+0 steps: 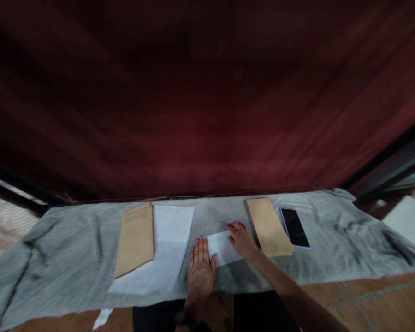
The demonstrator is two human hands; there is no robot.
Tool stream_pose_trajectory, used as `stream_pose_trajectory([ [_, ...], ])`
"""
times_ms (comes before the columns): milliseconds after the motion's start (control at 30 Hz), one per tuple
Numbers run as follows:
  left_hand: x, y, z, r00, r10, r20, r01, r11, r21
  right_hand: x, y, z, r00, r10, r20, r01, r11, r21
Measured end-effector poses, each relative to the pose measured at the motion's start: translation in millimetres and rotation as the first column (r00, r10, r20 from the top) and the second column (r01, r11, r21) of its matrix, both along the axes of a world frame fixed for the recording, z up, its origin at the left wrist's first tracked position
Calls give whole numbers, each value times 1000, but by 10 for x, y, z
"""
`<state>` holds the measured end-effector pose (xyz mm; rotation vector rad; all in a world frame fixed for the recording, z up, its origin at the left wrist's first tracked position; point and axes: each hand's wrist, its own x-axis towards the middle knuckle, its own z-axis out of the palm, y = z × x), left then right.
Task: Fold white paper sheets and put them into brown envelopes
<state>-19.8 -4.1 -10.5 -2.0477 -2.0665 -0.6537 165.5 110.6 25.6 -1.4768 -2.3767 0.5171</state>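
your small white paper (225, 249) lies at six o'clock. your left hand (201, 269) is flat at its nine o'clock edge, fingers close together; your right hand (241, 241) bends over its two o'clock corner, pinching or not, i cannot tell. it looks partly folded; the larger white sheet (171, 226), under a brown envelope (135, 242) at eight o'clock, seems left. no writing is readable.

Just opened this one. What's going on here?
A person has both hands on a small white paper lying on a grey cloth. The left hand lies flat at its left end; the right hand has bent fingers at the other. To the left, a brown envelope partly covers a larger white sheet; to the right, a brown stack lies near a phone.
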Motion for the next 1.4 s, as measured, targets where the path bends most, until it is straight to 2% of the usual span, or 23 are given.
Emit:
stream_pose_trajectory([
  [100, -39, -24, 26, 996, -14, 94, 14, 1000, 1, 3, 129, 73, 998, -9, -67, 6, 999, -39],
  [200, -81, -17, 85, 952, 26, 305, -27, 1000, -1, 67, 174, 132, 985, 4, -170, -17, 997, -73],
  [300, -109, 58, 181, 825, 87, 558, -91, 996, -21, 139, 169, 206, 959, 13, -284, -42, 994, -96],
  [367, -114, 132, 265, 720, 82, 689, -68, 997, -48, 170, 165, 279, 938, 10, -347, -48, 994, -100],
  [433, -109, 198, 362, 647, 66, 760, -23, 997, -67, 193, 161, 381, 919, -7, -394, -34, 995, -97],
  [500, -106, 241, 472, 622, 67, 780, -19, 997, -71, 221, 144, 506, 898, -21, -440, -16, 997, -81],
  [600, -142, 277, 616, 673, 19, 739, -48, 999, 19, 287, 53, 668, 871, 26, -491, -7, 999, 41],
  [667, -204, 304, 646, 738, -54, 672, -19, 995, 101, 338, -59, 688, 891, 122, -437, -48, 983, 178],
  [733, -286, 335, 595, 797, -96, 596, 34, 993, 115, 374, -204, 607, 927, 214, -309, -127, 952, 279],
  [800, -358, 352, 482, 843, -87, 531, 71, 996, 50, 387, -369, 440, 950, 251, -188, -181, 929, 324],
  [933, -350, 287, 263, 893, -31, 448, 87, 991, -105, 362, -698, 75, 963, 258, -76, -219, 916, 336],
  [1033, -165, 186, 202, 922, -36, 385, 84, 991, -109, 350, -859, -49, 964, 251, -87, -214, 928, 305],
  [1167, 133, 79, 161, 978, -100, 183, 122, 986, -111, 330, -874, -10, 974, 184, -135, -151, 963, 224],
  [1267, 247, 40, 113, 994, -73, 85, 84, 987, -134, 233, -785, 55, 978, 135, -157, -105, 977, 187],
  [1400, 289, 24, 66, 999, -25, 32, 29, 994, -103, 6, -686, 48, 980, 169, -102, -144, 967, 212],
])
